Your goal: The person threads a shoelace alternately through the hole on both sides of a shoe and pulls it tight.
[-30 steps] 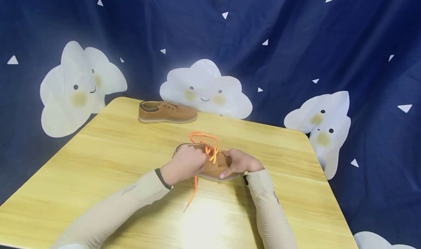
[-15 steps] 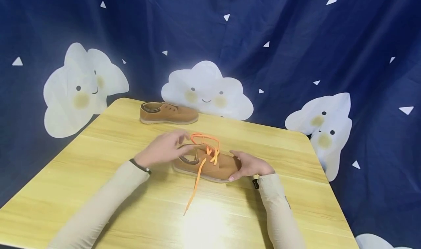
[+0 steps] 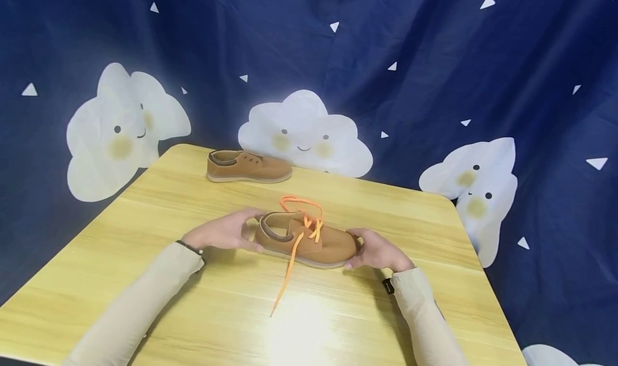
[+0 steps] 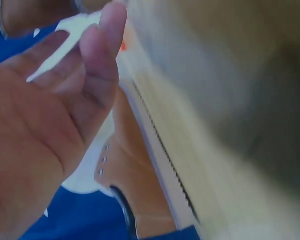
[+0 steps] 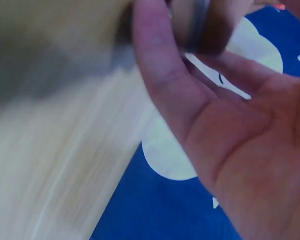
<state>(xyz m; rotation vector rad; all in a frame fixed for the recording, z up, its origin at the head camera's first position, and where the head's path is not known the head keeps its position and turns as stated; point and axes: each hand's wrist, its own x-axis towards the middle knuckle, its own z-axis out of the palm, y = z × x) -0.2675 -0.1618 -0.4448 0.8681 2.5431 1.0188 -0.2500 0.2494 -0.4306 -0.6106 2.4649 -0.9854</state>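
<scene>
A brown shoe (image 3: 333,243) with a partly threaded orange shoelace (image 3: 289,272) stands upright on the table, toe to the right. One lace end trails over its near side onto the tabletop; the rest loops up behind the tongue. My left hand (image 3: 227,231) holds the heel between thumb and fingers. Around the toe, my right hand (image 3: 379,249) curls its thumb and fingers. The left wrist view catches only a bit of the heel (image 4: 29,17) past the fingers. In the right wrist view, the toe (image 5: 210,25) lies between thumb and fingers, blurred.
A second brown shoe (image 3: 248,167), with bare eyelets and no lace, stands near the back left edge of the wooden table (image 3: 386,205). Behind the table hangs a dark blue curtain (image 3: 410,33) with cloud and triangle prints.
My left hand has come off the shoe's opening, swung left and taken the heel. The right hand has slid slightly right around the toe. More of the lace and opening shows now.
</scene>
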